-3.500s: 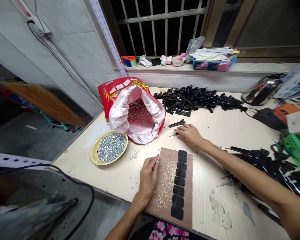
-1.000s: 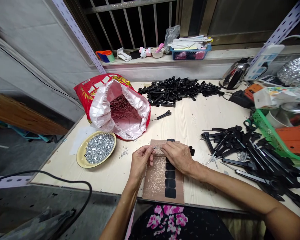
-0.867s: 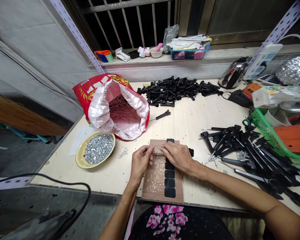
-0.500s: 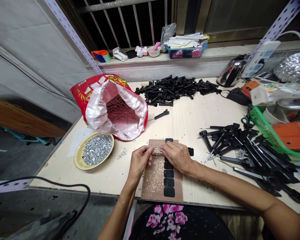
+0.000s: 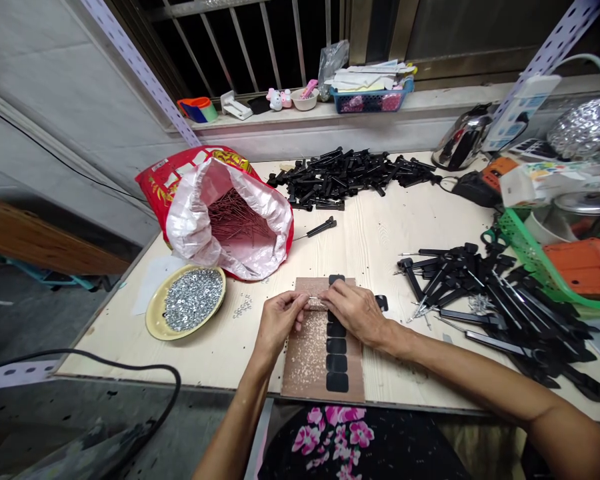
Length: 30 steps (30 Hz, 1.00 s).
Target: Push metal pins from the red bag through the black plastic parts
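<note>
My left hand and my right hand meet over the far end of a brown board that carries a row of black pads. Between their fingertips runs a thin metal pin. The left hand pinches its tip. The right hand grips the other end, where a black plastic piece sticks out past the palm. Both hands hover just above the board.
A red bag full of pins stands at the back left, next to a yellow dish of small silver washers. Black plastic parts lie heaped at the back. Assembled black pieces spread on the right beside a green basket.
3.5 s ago my right hand reached for a pin near the bag and the left rested on the board. Since 1.0 s ago both hands stay together on the pin, barely moving.
</note>
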### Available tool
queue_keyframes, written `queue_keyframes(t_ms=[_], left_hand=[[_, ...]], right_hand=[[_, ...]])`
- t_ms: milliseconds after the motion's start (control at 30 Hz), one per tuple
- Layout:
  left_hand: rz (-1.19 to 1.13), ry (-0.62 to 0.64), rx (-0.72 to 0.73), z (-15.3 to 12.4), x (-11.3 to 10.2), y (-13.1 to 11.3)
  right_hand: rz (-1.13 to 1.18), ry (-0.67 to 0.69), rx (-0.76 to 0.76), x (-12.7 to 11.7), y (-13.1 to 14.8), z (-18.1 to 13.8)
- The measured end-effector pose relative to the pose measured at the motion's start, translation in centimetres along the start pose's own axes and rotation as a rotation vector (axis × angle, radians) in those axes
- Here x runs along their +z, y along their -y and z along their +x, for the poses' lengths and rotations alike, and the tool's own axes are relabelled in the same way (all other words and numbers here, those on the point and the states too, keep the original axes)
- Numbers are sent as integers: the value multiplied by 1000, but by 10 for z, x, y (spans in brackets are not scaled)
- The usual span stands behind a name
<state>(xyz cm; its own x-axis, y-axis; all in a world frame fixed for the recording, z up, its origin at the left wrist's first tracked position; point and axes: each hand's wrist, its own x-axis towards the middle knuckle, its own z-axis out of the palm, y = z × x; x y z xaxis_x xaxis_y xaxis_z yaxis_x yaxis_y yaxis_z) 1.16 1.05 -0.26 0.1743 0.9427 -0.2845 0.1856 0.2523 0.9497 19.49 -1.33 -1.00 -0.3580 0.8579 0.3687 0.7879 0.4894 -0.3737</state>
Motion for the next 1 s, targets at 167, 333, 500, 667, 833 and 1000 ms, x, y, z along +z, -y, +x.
queue_keyframes(t_ms=[167, 333, 500, 667, 833, 1000], left_hand=[[103, 29, -16, -1, 6, 2], [248, 82, 134, -1, 23, 11], [351, -4, 296, 4, 30, 20], [464, -81, 341, 6, 25, 26], [470, -201, 364, 9, 26, 33], [459, -261, 351, 10, 28, 38]], right_hand=[[98, 56, 47, -3, -6, -9], [163, 114, 120, -7, -29, -27], [46, 106, 132, -9, -53, -29], [5, 143, -20, -7, -60, -23], [22, 144, -47, -6, -64, -23], [68, 249, -195, -1, -59, -30]])
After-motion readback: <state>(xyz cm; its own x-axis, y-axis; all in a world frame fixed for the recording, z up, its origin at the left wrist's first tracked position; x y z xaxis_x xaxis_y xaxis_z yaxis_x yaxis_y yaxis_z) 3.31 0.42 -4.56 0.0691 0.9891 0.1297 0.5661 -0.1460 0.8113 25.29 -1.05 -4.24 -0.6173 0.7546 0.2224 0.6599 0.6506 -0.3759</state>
